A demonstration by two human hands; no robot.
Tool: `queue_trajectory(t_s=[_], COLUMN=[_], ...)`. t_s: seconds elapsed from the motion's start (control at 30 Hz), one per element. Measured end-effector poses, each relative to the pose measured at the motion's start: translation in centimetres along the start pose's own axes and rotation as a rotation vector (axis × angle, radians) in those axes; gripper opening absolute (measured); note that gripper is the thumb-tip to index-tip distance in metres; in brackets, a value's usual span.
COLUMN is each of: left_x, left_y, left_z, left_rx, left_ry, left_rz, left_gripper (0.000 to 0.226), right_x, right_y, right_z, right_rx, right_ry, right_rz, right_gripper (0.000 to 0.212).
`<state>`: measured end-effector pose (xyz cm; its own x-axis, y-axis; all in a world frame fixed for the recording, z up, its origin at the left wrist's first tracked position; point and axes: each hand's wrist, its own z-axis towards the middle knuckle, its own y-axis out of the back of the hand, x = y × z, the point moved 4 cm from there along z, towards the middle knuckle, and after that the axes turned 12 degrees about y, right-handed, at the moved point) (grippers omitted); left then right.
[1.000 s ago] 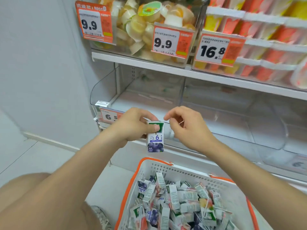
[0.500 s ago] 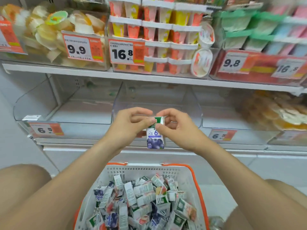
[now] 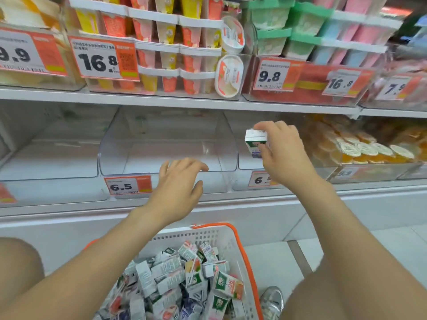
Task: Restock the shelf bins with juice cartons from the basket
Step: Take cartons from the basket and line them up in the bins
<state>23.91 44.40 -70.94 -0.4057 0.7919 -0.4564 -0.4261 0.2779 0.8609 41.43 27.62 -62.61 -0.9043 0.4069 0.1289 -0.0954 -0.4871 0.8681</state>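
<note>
A small white juice carton with green and purple print is held upright in the right hand, before a clear shelf bin. Below, a white, orange-rimmed basket holds a jumbled heap of similar cartons lying at all angles.

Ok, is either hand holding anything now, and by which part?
The right hand grips one juice carton, fingers over its top edge, thumb across its front. The left hand holds nothing, fingers spread.

Bright, even light, barely any shadows. The shelf edge bows toward 3 and 9 o'clock. Blur smears the packs at 2 o'clock.
</note>
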Motion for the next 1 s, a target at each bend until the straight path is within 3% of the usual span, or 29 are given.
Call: queue_trajectory(t_s=[0.17, 0.3, 0.47, 0.73, 1.0], left_x=[-0.4, -0.3, -0.4, -0.6, -0.3], left_y=[-1.6, -2.2, -2.4, -2.8, -3.1], left_z=[0.3, 0.4, 0.7, 1.4, 1.5], left_rx=[0.060, 0.076, 0.053, -0.017, -0.038], left_ry=[0.023, 0.050, 0.046, 0.069, 0.047], left_rz=[0.041, 0.051, 0.081, 0.046, 0.012], left_gripper=[0.043, 0.043, 0.041, 0.032, 0.034], right_x=[-2.6, -3.7, -4.4, -6.1, -5.6], right_y=[-3.6, -5.5, -5.7, -6.6, -7.3], right_z=[1.1, 1.7, 2.6, 2.6, 2.1], right_rx=[0.211, 0.386, 0.415, 0.355, 0.579], right_ry=[-0.136, -0.131, -0.106, -0.099, -0.197], right_rz=[0.151, 0.247, 0.278, 0.283, 0.337], right_gripper=[0.042, 0.038, 0.047, 0.036, 0.043])
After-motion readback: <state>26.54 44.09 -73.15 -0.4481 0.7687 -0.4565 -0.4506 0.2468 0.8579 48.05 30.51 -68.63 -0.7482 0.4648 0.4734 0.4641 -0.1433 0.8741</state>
